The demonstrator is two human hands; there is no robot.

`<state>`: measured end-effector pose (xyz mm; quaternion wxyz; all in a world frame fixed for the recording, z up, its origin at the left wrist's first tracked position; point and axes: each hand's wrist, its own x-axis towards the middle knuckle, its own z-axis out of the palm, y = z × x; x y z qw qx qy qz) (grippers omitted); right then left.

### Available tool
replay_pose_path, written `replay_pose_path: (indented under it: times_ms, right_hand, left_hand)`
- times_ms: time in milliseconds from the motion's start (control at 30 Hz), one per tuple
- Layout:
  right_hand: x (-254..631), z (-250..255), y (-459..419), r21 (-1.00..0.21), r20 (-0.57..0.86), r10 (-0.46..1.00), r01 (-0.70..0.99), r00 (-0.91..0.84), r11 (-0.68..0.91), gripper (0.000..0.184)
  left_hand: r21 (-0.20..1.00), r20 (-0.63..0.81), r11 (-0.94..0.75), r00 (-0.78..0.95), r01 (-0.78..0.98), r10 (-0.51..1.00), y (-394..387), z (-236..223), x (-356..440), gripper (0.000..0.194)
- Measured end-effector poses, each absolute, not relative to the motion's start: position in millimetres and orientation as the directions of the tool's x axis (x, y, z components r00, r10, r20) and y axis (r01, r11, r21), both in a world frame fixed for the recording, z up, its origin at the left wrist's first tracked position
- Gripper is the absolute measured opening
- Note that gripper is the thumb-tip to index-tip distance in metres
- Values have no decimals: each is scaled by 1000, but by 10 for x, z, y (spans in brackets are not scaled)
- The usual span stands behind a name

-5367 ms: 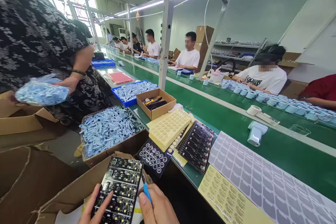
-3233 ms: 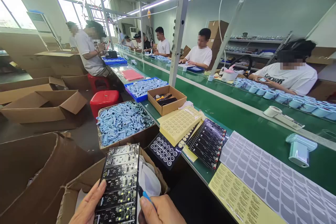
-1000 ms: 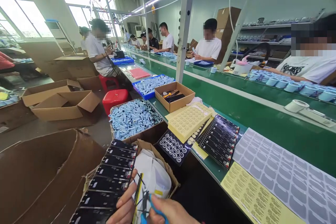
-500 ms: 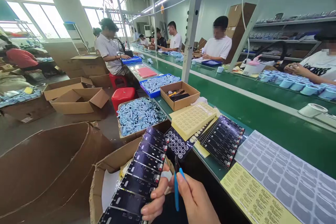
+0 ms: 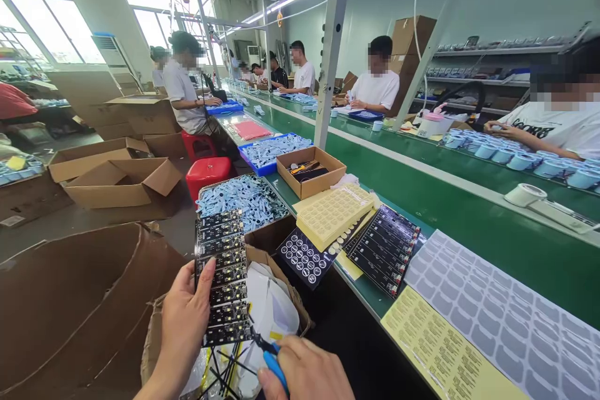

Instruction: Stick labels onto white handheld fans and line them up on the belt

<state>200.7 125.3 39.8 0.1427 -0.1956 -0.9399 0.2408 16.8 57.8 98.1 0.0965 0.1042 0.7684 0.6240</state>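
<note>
Green worktop point(image 5: 398, 181) — two hands point(image 5: 186, 312) point(image 5: 312, 370) hold one board point(image 5: 229, 269), one cutter point(image 5: 272, 364)

Board point(image 5: 228, 272) up in the left hand point(image 5: 187, 312), a long black panel, strip stacked upon strip, small pale parts dotting every one! It's whole along its length, populated face showing, long side running away from the wearer. And in come the cutters point(image 5: 270, 356), blue-handled, dark-jawed, slanting from the right hand point(image 5: 312, 370), tips right at the near right corner; contact's too close to call!

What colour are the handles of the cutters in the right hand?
Bright blue. The cutter handles show best in the head view.
</note>
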Motion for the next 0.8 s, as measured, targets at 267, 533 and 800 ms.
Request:
replay_pose_path:
  times_ms: [267,533,800]
  right_hand:
    - [1982,389,1297,-415,67,368,309,-927,855,28]
    - [1940,443,1280,-371,32,367,330,-930,868,25]
    - [1883,680,1246,-346,-33,375,363,-926,865,26]
  left_hand:
    - [962,18,253,-952,99,305,514,906,85,61]
    - [955,-11,288,-961,73,277,553,997,100,54]
    - [969,-51,245,-957,21,286,558,943,108,55]
